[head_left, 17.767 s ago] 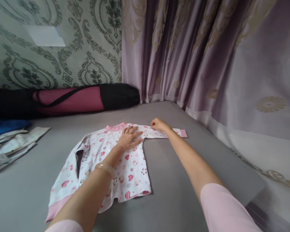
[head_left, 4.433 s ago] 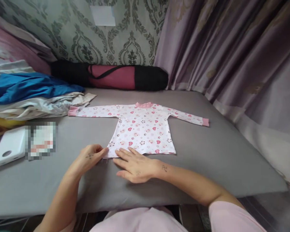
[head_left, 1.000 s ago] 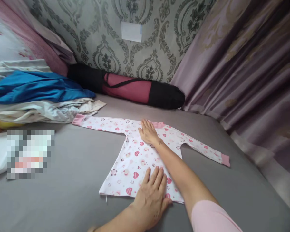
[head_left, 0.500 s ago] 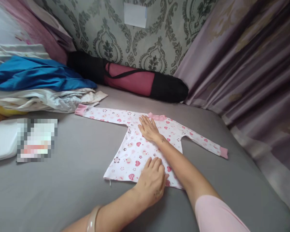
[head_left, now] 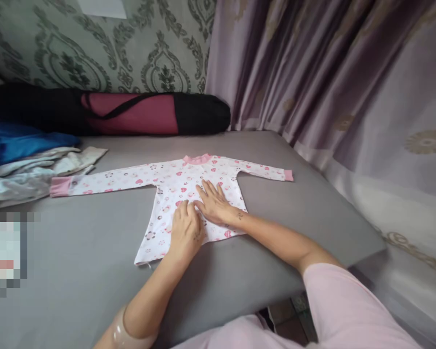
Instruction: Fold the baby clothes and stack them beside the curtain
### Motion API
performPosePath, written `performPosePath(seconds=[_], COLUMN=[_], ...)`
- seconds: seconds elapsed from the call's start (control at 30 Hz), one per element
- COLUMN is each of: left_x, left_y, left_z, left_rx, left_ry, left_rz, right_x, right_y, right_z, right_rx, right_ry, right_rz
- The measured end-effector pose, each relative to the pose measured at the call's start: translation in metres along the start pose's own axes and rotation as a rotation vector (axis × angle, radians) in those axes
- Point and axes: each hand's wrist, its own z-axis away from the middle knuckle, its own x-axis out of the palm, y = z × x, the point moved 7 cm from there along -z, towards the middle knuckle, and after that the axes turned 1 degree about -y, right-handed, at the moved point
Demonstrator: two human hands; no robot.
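Observation:
A child's long-sleeved shirt point(head_left: 194, 177), white with pink hearts and small flowers, lies spread out with its pink collar away from me. Both sleeves stretch sideways to pink cuffs. My right hand point(head_left: 214, 202) rests flat on the shirt's front, fingers spread. Just left of it, my left hand point(head_left: 187, 227) lies on the lower front, its fingers loosely bent and close together, with no cloth visibly gathered in them. The two hands almost touch. My left palm and thumb are hidden.
The shirt is on a grey-covered bed point(head_left: 87, 252). Folded clothes point(head_left: 25, 167) are piled at the left, beside a blurred-out object point(head_left: 2, 252). A long black and dark-red bag point(head_left: 138, 114) lies along the wall. Purple curtains point(head_left: 312, 72) hang at the right.
The view has swung right. My right hand has slid from near the collar down to the middle of the shirt, and my left hand has moved up from the hem beside it.

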Motion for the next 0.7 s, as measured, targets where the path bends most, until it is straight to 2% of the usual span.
performPosePath(seconds=[0.13,0.23,0.43,0.5,0.7], left_x=[0.02,0.025,0.023,0.024,0.022], left_y=[-0.001,0.0,0.003,0.011,0.06], left_z=[0.008,0.01,0.008,0.01,0.029], left_rx=[-0.039,-0.046,-0.028,0.049,0.475], left_ry=[-0.146,-0.235,-0.257,-0.26,-0.278], left_rz=[-0.124,-0.174,-0.184,-0.15,-0.065], right_x=[-0.006,-0.009,-0.018,-0.021,-0.028], right_y=[0.017,0.031,0.05,0.053,0.055], right_z=[0.055,0.086,0.13,0.14,0.168], right_rx=[-0.036,-0.044,-0.03,-0.025,-0.063], right_ry=[-0.032,-0.046,-0.014,-0.015,0.003], right_rz=[0.03,0.024,0.003,-0.003,-0.04])
